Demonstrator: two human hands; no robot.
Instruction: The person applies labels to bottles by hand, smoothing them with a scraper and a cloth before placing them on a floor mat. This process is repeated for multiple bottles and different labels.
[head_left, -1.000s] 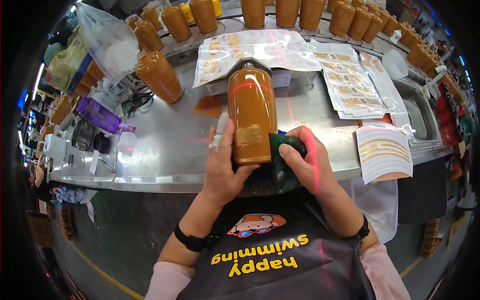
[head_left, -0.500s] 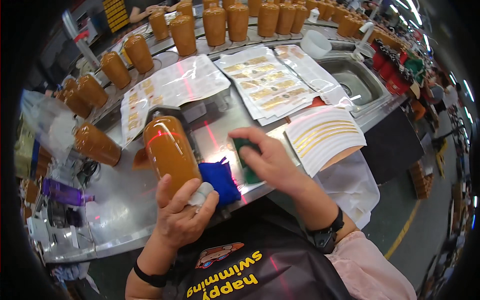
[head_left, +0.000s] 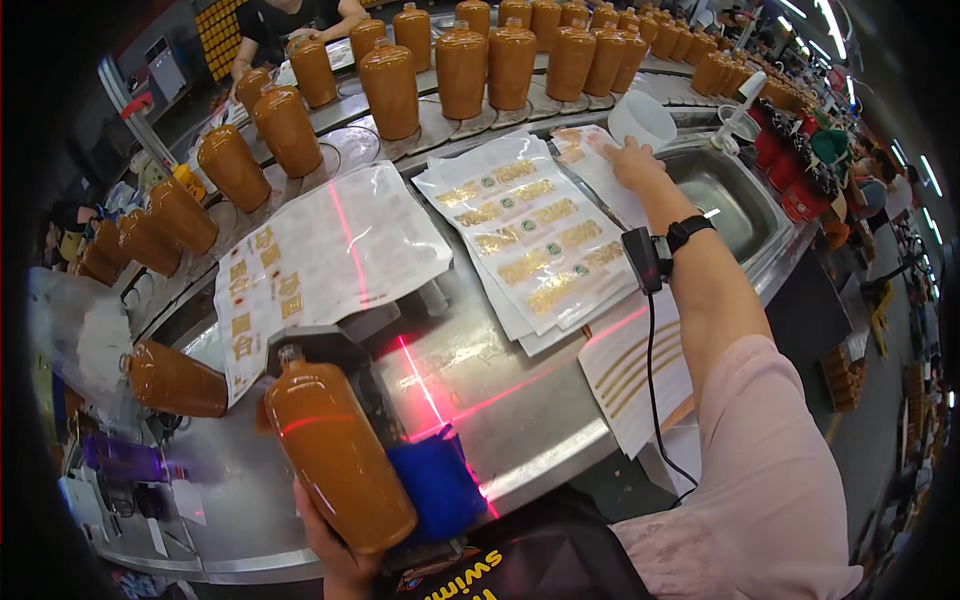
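A glossy brown bottle [head_left: 340,455] lies in a dark holder [head_left: 355,365], beside a blue pad [head_left: 440,485]. My left hand [head_left: 322,525] grips the bottle's lower left side, partly hidden by it. My right hand [head_left: 630,165] reaches to a white label sheet [head_left: 585,155] at the back right, fingers apart and touching near its edge; the thumb is hard to see. Gold-printed label sheets [head_left: 540,250] lie left of my right arm, and another sheet [head_left: 380,230] lies behind the holder. A white sheet with curved gold strips [head_left: 625,390] is partly under my arm.
Rows of brown bottles [head_left: 390,95] line the back track. Another bottle [head_left: 180,380] stands at the left. A white tub [head_left: 640,120] and a sink [head_left: 735,210] are at the right. A co-worker [head_left: 280,25] works across the track. The steel counter's front edge [head_left: 540,475] runs below.
My right hand has left the bottle's side and stretched up and right to the sheets; the green piece it held is out of sight. The view has swung rightward.
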